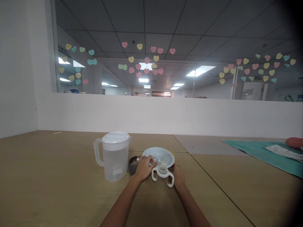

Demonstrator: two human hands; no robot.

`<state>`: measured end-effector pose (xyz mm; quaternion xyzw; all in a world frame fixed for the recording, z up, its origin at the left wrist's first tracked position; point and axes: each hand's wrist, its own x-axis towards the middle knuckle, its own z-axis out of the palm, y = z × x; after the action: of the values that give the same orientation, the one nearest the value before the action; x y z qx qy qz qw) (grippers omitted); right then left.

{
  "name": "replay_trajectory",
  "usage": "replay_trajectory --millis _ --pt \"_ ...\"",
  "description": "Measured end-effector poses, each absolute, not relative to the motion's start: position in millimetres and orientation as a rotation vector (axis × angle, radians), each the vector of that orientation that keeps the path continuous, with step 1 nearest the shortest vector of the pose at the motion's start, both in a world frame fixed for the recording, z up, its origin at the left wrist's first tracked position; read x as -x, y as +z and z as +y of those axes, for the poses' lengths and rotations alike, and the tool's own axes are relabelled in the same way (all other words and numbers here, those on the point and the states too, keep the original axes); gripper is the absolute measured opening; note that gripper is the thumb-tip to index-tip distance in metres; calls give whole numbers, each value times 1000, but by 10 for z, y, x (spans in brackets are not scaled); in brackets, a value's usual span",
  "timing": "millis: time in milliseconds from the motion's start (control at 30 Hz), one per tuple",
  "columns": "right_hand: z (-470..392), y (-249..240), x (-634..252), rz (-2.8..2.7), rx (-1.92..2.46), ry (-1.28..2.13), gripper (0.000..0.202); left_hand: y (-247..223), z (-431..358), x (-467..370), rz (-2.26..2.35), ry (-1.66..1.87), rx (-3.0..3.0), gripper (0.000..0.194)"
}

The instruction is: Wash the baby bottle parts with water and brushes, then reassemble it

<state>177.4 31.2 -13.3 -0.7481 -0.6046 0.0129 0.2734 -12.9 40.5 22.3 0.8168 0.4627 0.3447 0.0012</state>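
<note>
A white bowl (pixel 170 160) stands on the table with clear pieces inside, too small to name. At its near left rim is my left hand (pixel 144 167), its fingers curled and thumb close to the index finger; what they grip, if anything, is not plain. A clear baby bottle (pixel 163 170) with a white two-handled collar (pixel 171 182) stands uncapped in front of the bowl. My right hand (pixel 179 175) is just right of the bottle, fingers bent inward and mostly hidden. Partly behind my left hand lies a round metal dish (pixel 133 164).
A translucent lidded pitcher (pixel 115 162) with a handle stands to the left. Far right, a teal cloth (pixel 253 150) carries a patterned white piece (pixel 284 152) and a reddish object (pixel 294 142). A yellow bit (pixel 171 152) shows behind the bowl. A wall with a window runs along the back.
</note>
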Motion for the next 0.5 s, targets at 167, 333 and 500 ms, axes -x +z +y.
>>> replay_trajectory --millis 167,333,500 --pt "309 -150 -1771 -1680 2057 43 28 198 363 101 1403 1178 -2490 24" --pt "340 -185 -1808 -1584 1962 205 38 157 381 92 1379 1308 -2386 40" --pt "426 -241 -1868 -1360 1856 333 38 94 353 4 1314 1558 -2202 21"
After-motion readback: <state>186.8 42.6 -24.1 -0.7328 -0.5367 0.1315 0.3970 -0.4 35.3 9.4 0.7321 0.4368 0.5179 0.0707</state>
